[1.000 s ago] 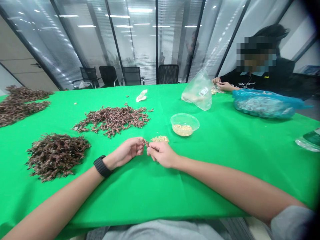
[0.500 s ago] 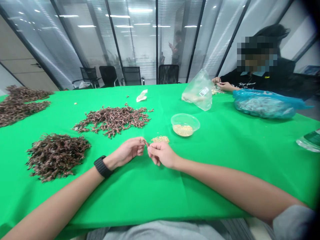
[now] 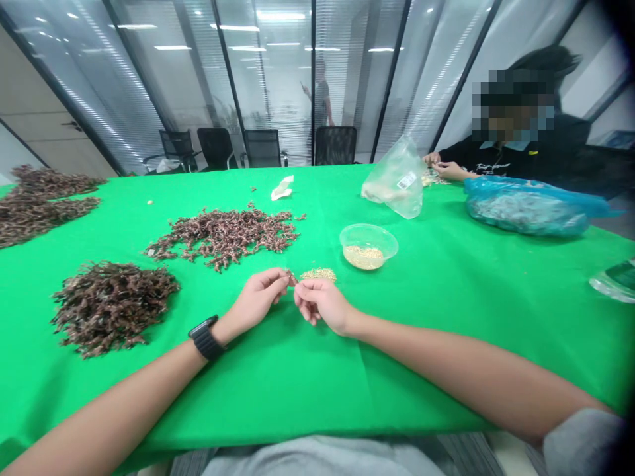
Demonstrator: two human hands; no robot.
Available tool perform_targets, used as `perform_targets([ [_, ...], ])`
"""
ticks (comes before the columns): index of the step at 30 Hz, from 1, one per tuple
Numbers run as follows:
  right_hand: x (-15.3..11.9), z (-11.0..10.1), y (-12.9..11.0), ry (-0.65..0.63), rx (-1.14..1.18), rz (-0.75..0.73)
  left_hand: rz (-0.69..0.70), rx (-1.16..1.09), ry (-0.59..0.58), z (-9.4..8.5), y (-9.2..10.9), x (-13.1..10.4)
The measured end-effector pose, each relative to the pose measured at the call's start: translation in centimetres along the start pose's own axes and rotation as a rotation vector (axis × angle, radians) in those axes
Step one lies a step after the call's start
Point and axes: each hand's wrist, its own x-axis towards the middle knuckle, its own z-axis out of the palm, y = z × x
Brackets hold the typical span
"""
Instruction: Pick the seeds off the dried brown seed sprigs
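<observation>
My left hand (image 3: 260,295), with a black watch on its wrist, is closed in a pinch on a small brown, knobbly dried plant piece (image 3: 292,278). Fingertips of my right hand (image 3: 325,305) are pinched together at the piece's other end, and the two hands nearly meet. Just beyond the right hand lies a small heap of yellowish grains (image 3: 320,273) on the green cloth. Behind that heap, a clear plastic bowl (image 3: 368,246) holds more such grains. A loose pile of similar brown pieces (image 3: 231,236) spreads past my left hand.
A denser dark pile (image 3: 114,307) sits at the left, with more brown heaps (image 3: 44,198) farther back. White paper scrap (image 3: 282,188), a clear bag (image 3: 394,182) and a blue bag (image 3: 530,208) lie farther off. A co-worker (image 3: 520,139) sits at the far right, hands on small pieces.
My left hand has turned, its thumb now lying along the top near the brown piece. My right hand has barely moved. A person behind the glass has shifted left.
</observation>
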Motion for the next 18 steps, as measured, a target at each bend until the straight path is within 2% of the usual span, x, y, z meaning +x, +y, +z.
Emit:
perform_targets([
  [13,0.1,-0.2,0.0,-0.046,0.001,0.045,0.02,0.039,0.078,0.6,-0.2,0.0],
  [18,0.3,-0.6,-0.3,-0.06,0.081,0.07,0.136,0.282,0.195,1.0,-0.5,-0.3],
])
